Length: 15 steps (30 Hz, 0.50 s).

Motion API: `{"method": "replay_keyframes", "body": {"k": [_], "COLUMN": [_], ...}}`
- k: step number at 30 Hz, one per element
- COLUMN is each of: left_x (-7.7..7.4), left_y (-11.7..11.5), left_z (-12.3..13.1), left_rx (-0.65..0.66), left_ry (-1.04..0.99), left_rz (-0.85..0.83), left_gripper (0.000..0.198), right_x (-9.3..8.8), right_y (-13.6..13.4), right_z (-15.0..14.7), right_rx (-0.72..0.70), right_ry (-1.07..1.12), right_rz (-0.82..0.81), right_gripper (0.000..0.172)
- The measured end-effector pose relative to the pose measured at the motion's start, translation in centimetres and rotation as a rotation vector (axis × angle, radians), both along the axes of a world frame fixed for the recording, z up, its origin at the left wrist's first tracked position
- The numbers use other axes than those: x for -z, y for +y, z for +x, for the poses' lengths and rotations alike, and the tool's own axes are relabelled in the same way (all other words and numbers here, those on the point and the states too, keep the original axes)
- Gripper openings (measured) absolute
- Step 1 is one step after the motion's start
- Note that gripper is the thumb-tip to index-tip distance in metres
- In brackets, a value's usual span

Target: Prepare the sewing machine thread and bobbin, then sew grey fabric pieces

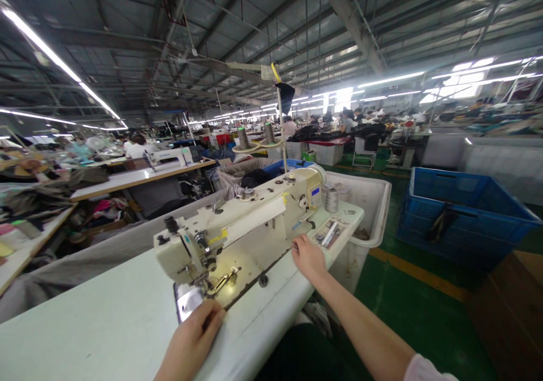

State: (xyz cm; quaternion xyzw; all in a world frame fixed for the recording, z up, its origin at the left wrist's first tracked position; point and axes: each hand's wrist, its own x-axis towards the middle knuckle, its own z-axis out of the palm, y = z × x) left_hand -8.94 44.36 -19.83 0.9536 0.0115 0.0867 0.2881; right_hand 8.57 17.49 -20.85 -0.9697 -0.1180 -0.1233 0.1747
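A white industrial sewing machine (250, 217) sits in the pale table top (106, 307). My left hand (195, 333) rests at the front edge of the machine bed, just before the needle and presser foot area (210, 282). Its fingers are curled together, and whatever may be in them is hidden. Farther right, my right hand (309, 259) lies at the bed's right front edge with its fingers bunched; a tiny dark bit shows at the fingertips, too small to name. Beside that hand is a small parts tray (331, 234) holding a light-coloured tool and bobbins.
A grey thread cone (331, 200) stands behind the tray. Two brown thread spools (243, 138) sit on the stand. A white bin (377, 211) adjoins the table's right end; a blue crate (462, 206) stands on the green floor. Other workstations and people are beyond.
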Motion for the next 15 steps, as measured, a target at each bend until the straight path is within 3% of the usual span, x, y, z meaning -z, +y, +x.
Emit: {"method": "replay_keyframes", "body": {"k": [9,15], "left_x": [0.09,-0.06], "left_y": [-0.01,-0.70], "left_z": [-0.23,-0.65], "left_rx": [0.019,0.088], "left_ry": [-0.007,-0.070], "left_rz": [0.034,0.147], "left_gripper": [0.031,0.030], "right_x": [0.09,0.15], "right_y": [-0.06,-0.02], "right_z": [-0.08,-0.02], "right_rx": [-0.012,-0.008], "right_ry": [-0.034,-0.028], "right_rz": [0.013,0.034], "right_gripper": [0.022,0.025]}}
